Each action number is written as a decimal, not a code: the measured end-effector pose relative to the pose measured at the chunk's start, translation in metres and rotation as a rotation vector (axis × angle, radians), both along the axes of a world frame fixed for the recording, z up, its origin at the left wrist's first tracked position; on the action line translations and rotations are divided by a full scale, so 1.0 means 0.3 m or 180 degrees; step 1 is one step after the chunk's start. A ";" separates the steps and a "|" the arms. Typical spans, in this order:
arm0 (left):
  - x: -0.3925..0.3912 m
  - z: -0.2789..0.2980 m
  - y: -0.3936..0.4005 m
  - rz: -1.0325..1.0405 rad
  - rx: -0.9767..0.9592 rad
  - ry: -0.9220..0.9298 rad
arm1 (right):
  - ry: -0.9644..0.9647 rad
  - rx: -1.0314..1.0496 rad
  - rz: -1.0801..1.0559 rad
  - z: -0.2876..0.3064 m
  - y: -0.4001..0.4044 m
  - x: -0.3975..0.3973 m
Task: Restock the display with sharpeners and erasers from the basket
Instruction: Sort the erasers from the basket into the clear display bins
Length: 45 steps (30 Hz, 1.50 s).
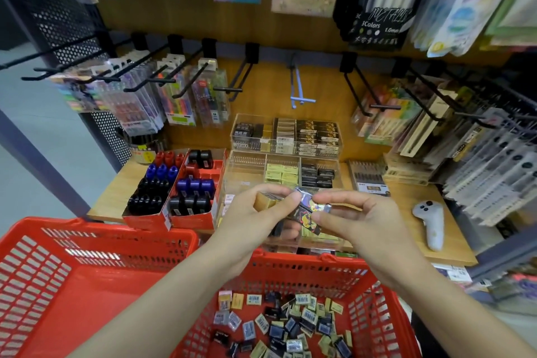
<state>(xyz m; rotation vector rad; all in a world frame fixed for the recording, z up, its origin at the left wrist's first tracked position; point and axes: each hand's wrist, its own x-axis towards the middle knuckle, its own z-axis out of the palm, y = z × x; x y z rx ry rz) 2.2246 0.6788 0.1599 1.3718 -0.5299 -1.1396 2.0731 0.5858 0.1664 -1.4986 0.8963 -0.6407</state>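
Item: eraser (309, 208), small flat packet, dark wrapper with yellow and purple print. Held above the front of the clear display tray (247, 164), over the wooden shelf (406, 203). Long axis runs roughly left to right, right end tipped slightly down; printed face turned up toward the camera.

Right hand (357, 221): fingers curled, thumb and fingertips pinching the eraser's right end.

Left hand (255, 218): fingers curled round a small stack of gold-wrapped erasers (266, 200), thumb touching the dark eraser's left end.

Stock: loose erasers (287, 325), dark, gold and barcode-side-up, scattered in the red basket (374, 308) below the hands. A second red basket (72, 279) sits left of it.

Display: tray compartments hold pale yellow and black erasers. Left of the tray, two red cardboard boxes (174, 218) hold sharpeners (162, 171) in red, blue and black, standing in rows.

Other: grey handheld controller (430, 221) lying on the shelf, right of the hands.
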 end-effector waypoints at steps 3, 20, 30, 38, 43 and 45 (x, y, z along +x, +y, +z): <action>0.020 -0.001 -0.067 0.0074 0.0019 -0.0084 | 0.0204 -0.0299 0.0032 -0.021 -0.062 0.022; 0.230 -0.150 -0.564 0.0623 0.0402 0.0498 | 0.2252 -0.2869 0.0629 -0.090 -0.590 0.278; 0.307 -0.299 -0.547 0.0723 0.0490 0.0510 | 0.3001 -0.2502 0.1028 -0.124 -0.781 0.484; 0.281 -0.310 -0.523 0.0581 0.0452 0.0464 | 0.2769 -0.2438 0.0656 -0.165 -0.777 0.468; 0.273 -0.315 -0.506 0.0609 0.0468 0.0389 | 0.2584 -0.2542 0.0368 -0.209 -0.777 0.425; 0.268 -0.316 -0.498 0.0572 0.0481 0.0402 | 0.2673 -0.2531 0.0496 -0.220 -0.770 0.435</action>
